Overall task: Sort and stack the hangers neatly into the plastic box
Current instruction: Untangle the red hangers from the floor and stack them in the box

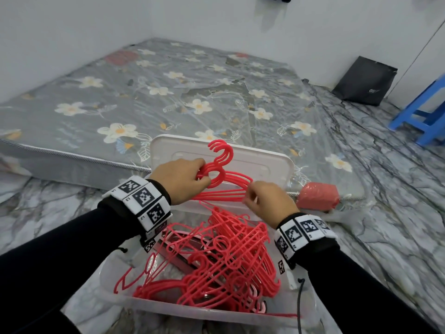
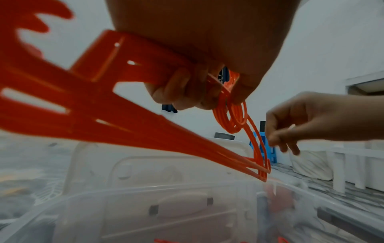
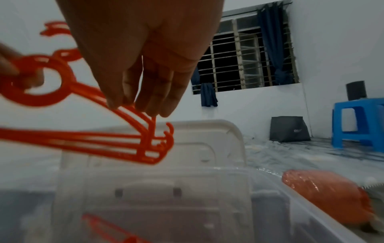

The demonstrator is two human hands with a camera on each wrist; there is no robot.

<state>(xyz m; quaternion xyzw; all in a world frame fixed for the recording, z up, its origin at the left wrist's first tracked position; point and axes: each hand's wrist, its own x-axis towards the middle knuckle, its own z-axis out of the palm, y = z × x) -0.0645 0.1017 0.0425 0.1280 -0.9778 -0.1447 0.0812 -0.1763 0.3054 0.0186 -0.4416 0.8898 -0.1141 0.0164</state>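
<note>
Near pile: tangled hangers (image 1: 216, 266) filled my plastic box (image 1: 183, 309).
Left hand (image 1: 179, 182): curled round the held bunch (image 1: 224, 186) at its necks.
Bunch axis: left to right, above the box.
Right hand (image 1: 269, 201): I pinched its right end, fingertips (image 3: 153, 111) touching.

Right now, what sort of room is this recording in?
Probably a sparse bedroom: a flowered mattress lies on the marble-patterned floor, with a barred, curtained window and a blue stool.
</note>
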